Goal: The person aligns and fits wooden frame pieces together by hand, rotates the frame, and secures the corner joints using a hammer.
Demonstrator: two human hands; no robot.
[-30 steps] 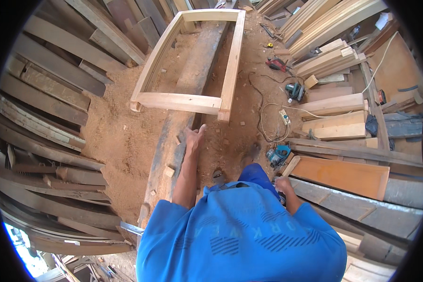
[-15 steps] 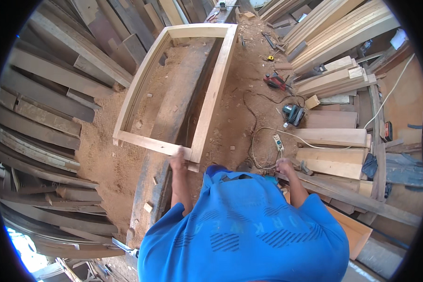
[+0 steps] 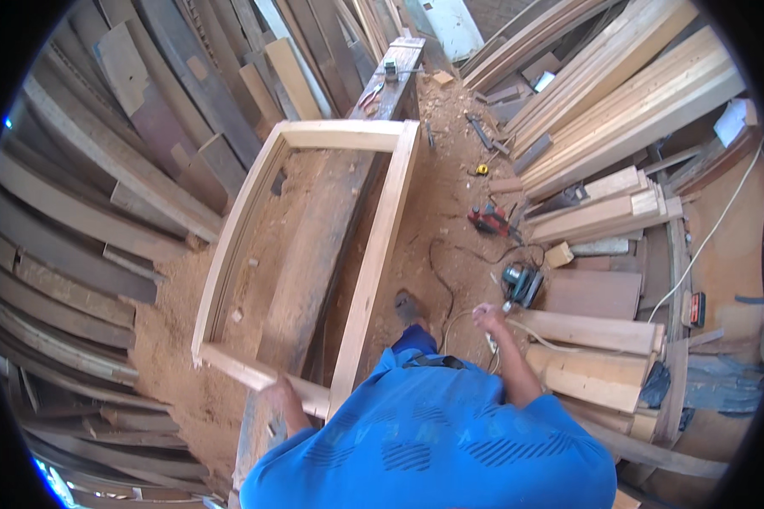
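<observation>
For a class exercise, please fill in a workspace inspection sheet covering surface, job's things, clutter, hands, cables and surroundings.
Surface: long wooden bench, dusty, above a sawdust-strewn floor.
Job's things: four-sided pale wooden frame over the bench, its left side curved.
Clutter: pliers on the bench's far end; red power tool, teal power tool and yellow tape measure to the right.
Left hand: at the frame's near rail; grip unclear.
Right hand: off the frame; no tool seen in it.
Cables: dark cord on the floor; pale cord at far right.
Surroundings: planks stacked left, boards right.
</observation>
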